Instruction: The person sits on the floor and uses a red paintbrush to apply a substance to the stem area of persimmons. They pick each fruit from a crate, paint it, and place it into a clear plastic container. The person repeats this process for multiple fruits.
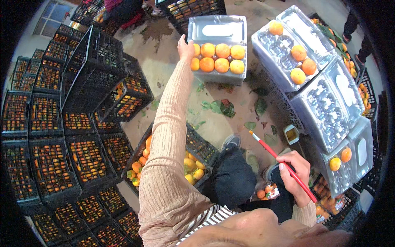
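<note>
Leaf-strewn floor spreads around an open clamshell of orange fruit, its left side touched by the left hand, whose grip I cannot tell, while right of and nearer than the clamshell the right hand closes round a red brush.
</note>
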### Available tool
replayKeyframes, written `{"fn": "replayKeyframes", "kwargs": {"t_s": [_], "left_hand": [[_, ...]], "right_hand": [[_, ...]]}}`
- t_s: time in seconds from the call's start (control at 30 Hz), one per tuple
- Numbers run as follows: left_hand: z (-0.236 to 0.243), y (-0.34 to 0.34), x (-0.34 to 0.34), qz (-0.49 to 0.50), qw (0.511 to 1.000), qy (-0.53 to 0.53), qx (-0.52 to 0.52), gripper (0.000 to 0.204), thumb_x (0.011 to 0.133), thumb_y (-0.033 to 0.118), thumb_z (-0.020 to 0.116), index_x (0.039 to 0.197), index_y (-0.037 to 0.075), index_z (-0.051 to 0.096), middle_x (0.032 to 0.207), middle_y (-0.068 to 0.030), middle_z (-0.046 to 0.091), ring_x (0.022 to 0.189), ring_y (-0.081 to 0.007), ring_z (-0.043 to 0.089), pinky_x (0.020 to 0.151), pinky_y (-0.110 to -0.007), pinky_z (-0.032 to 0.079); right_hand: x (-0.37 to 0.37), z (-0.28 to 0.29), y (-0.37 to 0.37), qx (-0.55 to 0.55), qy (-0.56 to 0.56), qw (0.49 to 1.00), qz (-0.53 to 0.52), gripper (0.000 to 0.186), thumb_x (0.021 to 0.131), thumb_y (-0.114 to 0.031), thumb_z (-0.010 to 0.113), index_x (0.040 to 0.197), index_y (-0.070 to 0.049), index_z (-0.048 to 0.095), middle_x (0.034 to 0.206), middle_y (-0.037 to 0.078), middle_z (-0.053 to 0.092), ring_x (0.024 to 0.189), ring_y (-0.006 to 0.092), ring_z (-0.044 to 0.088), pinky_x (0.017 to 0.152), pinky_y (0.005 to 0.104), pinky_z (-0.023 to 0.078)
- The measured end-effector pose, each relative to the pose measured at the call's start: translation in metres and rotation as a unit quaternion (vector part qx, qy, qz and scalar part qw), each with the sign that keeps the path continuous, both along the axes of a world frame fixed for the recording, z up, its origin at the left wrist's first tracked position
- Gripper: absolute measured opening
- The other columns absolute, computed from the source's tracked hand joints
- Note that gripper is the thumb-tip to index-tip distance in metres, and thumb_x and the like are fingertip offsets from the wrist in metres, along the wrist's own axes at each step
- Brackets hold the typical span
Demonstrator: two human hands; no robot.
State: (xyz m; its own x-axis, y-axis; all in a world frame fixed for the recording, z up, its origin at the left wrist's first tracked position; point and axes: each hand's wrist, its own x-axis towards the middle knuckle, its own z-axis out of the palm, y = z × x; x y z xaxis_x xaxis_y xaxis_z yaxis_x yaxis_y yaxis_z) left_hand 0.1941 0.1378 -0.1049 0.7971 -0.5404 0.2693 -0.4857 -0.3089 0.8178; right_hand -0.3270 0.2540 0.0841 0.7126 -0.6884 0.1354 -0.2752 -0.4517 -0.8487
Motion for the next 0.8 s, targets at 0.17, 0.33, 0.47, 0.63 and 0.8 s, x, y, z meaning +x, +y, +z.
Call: {"fn": "replayKeyframes", "kwargs": {"t_s": [0.17, 0.33, 0.47, 0.63, 0.8], "left_hand": [[-0.011, -0.024, 0.03, -0.033, 0.974, 0.219, -0.042, 0.048, 0.09, 0.014, 0.05, 0.134, -0.002, 0.04, 0.13, -0.0167, 0.05, 0.119, -0.0238, 0.049, 0.097, -0.031, 0.038], [-0.013, -0.024, 0.023, -0.013, 0.974, 0.211, -0.084, 0.035, 0.086, 0.007, 0.05, 0.12, -0.001, 0.056, 0.105, -0.0113, 0.063, 0.093, -0.0182, 0.058, 0.083, -0.029, 0.045], [0.003, -0.017, 0.009, 0.014, 0.961, 0.235, -0.142, 0.026, 0.086, 0.01, 0.053, 0.109, 0.001, 0.06, 0.089, -0.0045, 0.062, 0.077, -0.0105, 0.053, 0.073, -0.027, 0.045], [0.013, 0.007, 0.035, 0.011, 0.916, 0.351, -0.197, 0.038, 0.09, 0.038, 0.051, 0.099, 0.002, 0.059, 0.085, -0.0063, 0.063, 0.078, -0.0135, 0.055, 0.073, -0.025, 0.045], [0.016, 0.068, 0.023, -0.149, 0.872, 0.415, -0.213, 0.042, 0.086, 0.015, 0.056, 0.123, -0.005, 0.049, 0.106, -0.0126, 0.061, 0.082, -0.0213, 0.061, 0.075, -0.03, 0.05]], "right_hand": [[-0.012, -0.004, -0.012, 0.018, 0.02, 0.999, -0.029, 0.015, 0.069, 0.002, 0.059, 0.084, 0.001, 0.063, 0.071, 0.012, 0.059, 0.062, 0.0231, 0.058, 0.057, 0.0303, 0.045], [-0.025, -0.012, -0.02, 0.029, 0.029, 0.997, -0.065, 0.014, 0.07, 0.002, 0.058, 0.084, 0.001, 0.063, 0.073, 0.013, 0.061, 0.064, 0.0234, 0.059, 0.059, 0.0301, 0.046], [-0.032, -0.011, -0.02, 0.047, 0.056, 0.994, -0.084, 0.014, 0.07, 0.002, 0.059, 0.083, 0.001, 0.063, 0.074, 0.013, 0.061, 0.065, 0.0231, 0.059, 0.06, 0.0303, 0.046], [-0.03, -0.01, -0.02, 0.042, 0.046, 0.996, -0.069, 0.015, 0.07, 0.001, 0.06, 0.084, 0.0, 0.063, 0.075, 0.013, 0.062, 0.065, 0.0231, 0.059, 0.06, 0.0304, 0.046], [-0.031, -0.008, -0.018, 0.026, 0.039, 0.997, -0.062, 0.015, 0.07, 0.002, 0.059, 0.084, 0.0, 0.063, 0.075, 0.012, 0.062, 0.065, 0.0234, 0.059, 0.06, 0.0305, 0.046]]}}
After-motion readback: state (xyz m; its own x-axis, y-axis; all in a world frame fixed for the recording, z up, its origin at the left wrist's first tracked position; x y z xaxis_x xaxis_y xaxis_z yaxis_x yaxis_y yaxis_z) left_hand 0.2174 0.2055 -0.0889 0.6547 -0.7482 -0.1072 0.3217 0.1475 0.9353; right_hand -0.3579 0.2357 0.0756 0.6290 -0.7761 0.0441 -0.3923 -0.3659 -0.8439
